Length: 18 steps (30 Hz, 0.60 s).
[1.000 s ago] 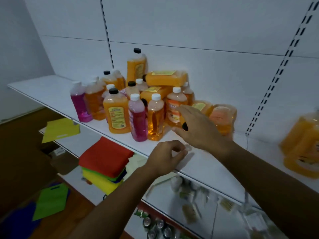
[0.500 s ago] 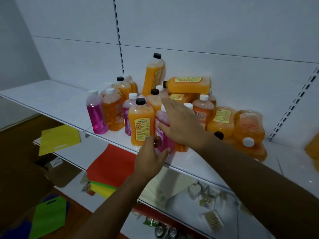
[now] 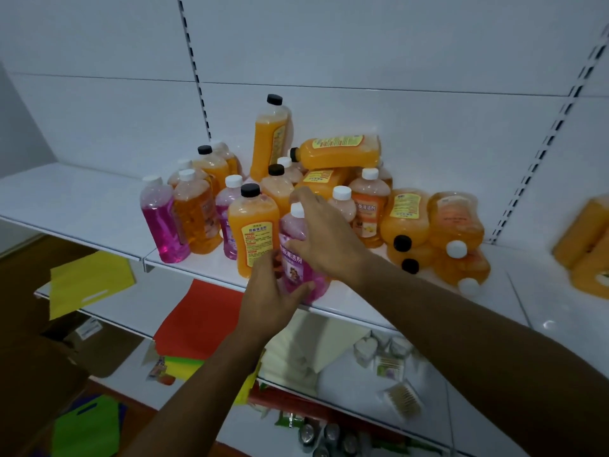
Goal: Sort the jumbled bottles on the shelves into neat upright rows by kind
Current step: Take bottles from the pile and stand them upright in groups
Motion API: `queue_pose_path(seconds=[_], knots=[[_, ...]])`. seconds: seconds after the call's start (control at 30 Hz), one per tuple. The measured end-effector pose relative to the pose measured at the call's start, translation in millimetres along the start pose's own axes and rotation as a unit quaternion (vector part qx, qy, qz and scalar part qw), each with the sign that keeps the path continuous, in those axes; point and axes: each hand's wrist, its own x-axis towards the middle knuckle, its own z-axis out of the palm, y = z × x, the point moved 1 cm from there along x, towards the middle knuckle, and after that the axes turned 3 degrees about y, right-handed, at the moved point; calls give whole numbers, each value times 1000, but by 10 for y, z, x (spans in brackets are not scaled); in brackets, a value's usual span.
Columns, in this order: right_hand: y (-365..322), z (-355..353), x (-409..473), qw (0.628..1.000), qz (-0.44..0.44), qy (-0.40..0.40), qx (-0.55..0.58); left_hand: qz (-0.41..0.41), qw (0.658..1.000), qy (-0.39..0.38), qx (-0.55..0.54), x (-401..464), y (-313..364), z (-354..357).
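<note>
A jumble of orange and pink bottles crowds the white shelf (image 3: 82, 206). Both hands clasp one pink bottle with a white cap (image 3: 298, 245) at the shelf's front edge: my right hand (image 3: 326, 239) wraps its upper body from the right, my left hand (image 3: 273, 291) holds its lower part from below. To its left stands an opaque orange bottle with a black cap (image 3: 252, 232). Another pink bottle (image 3: 161, 219) stands upright at the far left. An orange bottle (image 3: 339, 151) lies sideways on top of the pile, and several orange bottles (image 3: 431, 232) lie toppled on the right.
More orange bottles (image 3: 586, 245) sit blurred at the far right of the shelf. A lower shelf (image 3: 138, 311) carries red (image 3: 197, 321) and yellow (image 3: 89, 282) fabric bags and small packets. A green bag (image 3: 85, 427) lies on the floor.
The view shifted left and closer. My right hand came from the toppled bottles to the front pink bottle, and my left hand rose to grip its base.
</note>
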Motion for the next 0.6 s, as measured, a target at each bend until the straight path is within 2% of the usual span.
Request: queue_pose_path(seconds=[0.07, 0.23, 0.4, 0.6], knots=[[8, -165, -63, 999, 23, -13, 45, 38, 999, -18, -20, -16, 71, -25], [219, -643, -268, 994, 66, -42, 72, 58, 988, -121, -77, -78, 304, 173], [646, -1207, -643, 992, 113, -14, 56, 98, 974, -191, -73, -126, 619, 741], [1263, -2035, -1351, 983, 179, 48, 8, 133, 953, -262, -79, -382, 1268, 1747]])
